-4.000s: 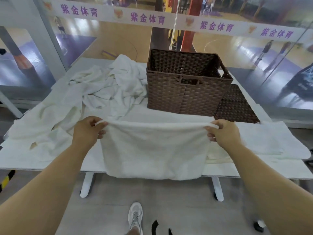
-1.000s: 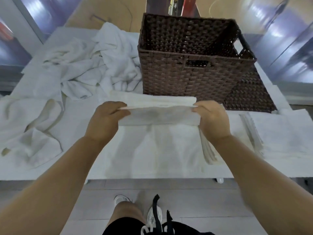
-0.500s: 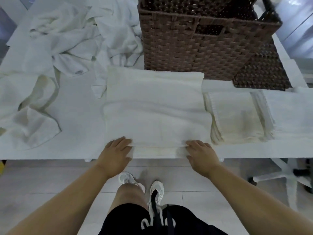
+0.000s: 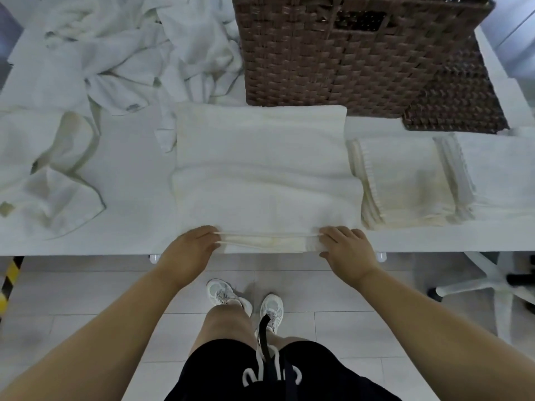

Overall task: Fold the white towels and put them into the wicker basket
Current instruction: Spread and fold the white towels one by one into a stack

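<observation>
Two bare hands work at the near edge of a white rectangular table (image 4: pixel 130 157). The left hand (image 4: pixel 191 248) and the right hand (image 4: pixel 346 250) each pinch a near corner of a folded white terry towel (image 4: pixel 260 175), fingers curled over its layered edge. This towel lies flat at the table's centre, its far edge touching the front wall of a dark brown woven wicker basket (image 4: pixel 347 59) that stands at the far side. A flat brown wicker lid (image 4: pixel 454 102) lies just right of the basket, partly tucked behind it. To the right of the held towel, just beside it, sits a stack of folded cream-white towels (image 4: pixel 405 183), and further right a second folded white stack (image 4: pixel 500 175). At the far left lies a heap of crumpled white towels (image 4: pixel 121 47); nearer on the left, one rumpled white towel (image 4: pixel 49 180) spreads loosely. Below the table edge appear white sneakers (image 4: pixel 246 302) and black shorts on a pale tiled floor.
</observation>
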Action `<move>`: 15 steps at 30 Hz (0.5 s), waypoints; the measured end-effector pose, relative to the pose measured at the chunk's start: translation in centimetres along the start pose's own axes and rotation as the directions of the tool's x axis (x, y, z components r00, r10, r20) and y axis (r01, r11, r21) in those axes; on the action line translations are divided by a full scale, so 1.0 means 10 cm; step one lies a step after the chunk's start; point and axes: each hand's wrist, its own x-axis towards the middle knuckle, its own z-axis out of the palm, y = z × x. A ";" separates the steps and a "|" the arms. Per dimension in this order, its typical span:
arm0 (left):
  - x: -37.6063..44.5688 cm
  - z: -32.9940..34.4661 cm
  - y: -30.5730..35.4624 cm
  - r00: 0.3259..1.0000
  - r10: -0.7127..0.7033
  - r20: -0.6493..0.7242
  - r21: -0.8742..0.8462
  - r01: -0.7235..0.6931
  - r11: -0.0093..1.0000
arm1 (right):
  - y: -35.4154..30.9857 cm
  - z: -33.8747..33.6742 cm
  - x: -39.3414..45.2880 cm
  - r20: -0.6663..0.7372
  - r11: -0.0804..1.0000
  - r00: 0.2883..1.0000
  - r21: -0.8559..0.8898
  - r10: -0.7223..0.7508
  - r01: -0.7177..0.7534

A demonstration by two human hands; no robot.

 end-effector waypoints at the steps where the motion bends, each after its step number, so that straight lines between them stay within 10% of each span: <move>1: 0.01 -0.04 0.00 0.999 -0.031 0.012 -0.019 0.031 0.999 | 0.01 -0.02 0.01 -0.012 1.000 1.000 0.006 0.005 -0.005; 15: 0.74 -1.40 0.14 0.966 0.025 -0.256 0.167 0.018 0.986 | 0.30 -1.45 0.58 -0.148 0.975 0.976 0.174 0.162 -0.136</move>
